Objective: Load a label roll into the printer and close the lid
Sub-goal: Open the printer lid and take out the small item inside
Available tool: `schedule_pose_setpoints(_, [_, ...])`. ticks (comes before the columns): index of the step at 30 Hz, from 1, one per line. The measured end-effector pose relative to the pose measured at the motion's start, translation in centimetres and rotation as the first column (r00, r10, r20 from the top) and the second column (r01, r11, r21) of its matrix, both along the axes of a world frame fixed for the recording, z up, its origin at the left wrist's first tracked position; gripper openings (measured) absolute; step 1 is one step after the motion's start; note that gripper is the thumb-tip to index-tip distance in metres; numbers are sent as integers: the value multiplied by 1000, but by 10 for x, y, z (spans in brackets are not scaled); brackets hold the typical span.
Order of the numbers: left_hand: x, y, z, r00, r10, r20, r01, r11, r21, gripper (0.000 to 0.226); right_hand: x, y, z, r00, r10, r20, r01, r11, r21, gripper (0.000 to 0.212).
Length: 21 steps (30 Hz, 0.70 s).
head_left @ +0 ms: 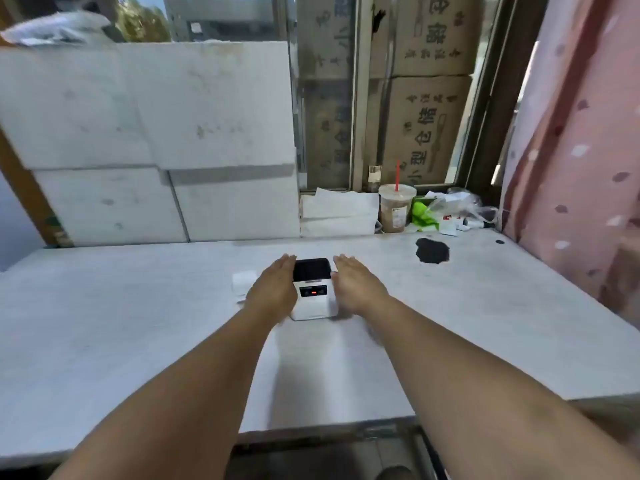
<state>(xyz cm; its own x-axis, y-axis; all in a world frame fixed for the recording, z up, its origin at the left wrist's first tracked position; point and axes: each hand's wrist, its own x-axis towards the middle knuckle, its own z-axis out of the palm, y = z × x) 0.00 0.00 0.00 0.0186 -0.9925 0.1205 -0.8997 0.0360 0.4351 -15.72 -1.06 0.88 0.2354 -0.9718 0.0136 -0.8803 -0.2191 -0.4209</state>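
Note:
A small white label printer (pixel 313 299) with a black lid at its far end and a red light on its front panel stands on the white table (pixel 138 323). Its lid lies flat. My left hand (pixel 275 289) rests flat against the printer's left side, fingers straight. My right hand (pixel 356 282) is flat along its right side, touching or nearly touching. A white label roll (pixel 242 282) lies on the table just left of my left hand, partly hidden by it.
White foam boxes (pixel 149 143) are stacked along the back left. At the back right are folded white paper (pixel 337 213), a plastic cup with a red straw (pixel 394 206) and a plastic bag of small items (pixel 450 209). A black stain (pixel 433 250) marks the table. A pink curtain (pixel 581 140) hangs at right.

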Motion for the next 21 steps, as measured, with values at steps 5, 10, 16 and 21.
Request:
schedule_pose_setpoints(5, [-6,30,-15,992,-53,-111,46,997,-66,46,9,18,-13,981,-25,192,33,999,-38,43])
schedule_pose_setpoints(10, [-9,38,-27,897,-69,-436,13,991,-131,26,15,21,-18,868,-197,455,220,976,3,32])
schedule_pose_setpoints(16, [-9,31,-33,792,68,-607,-112,993,-34,19,15,12,-35,789,-323,522,331,940,81,35])
schedule_pose_setpoints(21, [-5,24,-34,761,52,-646,-108,993,-48,13,12,5,-46,764,-336,551,356,931,75,36])
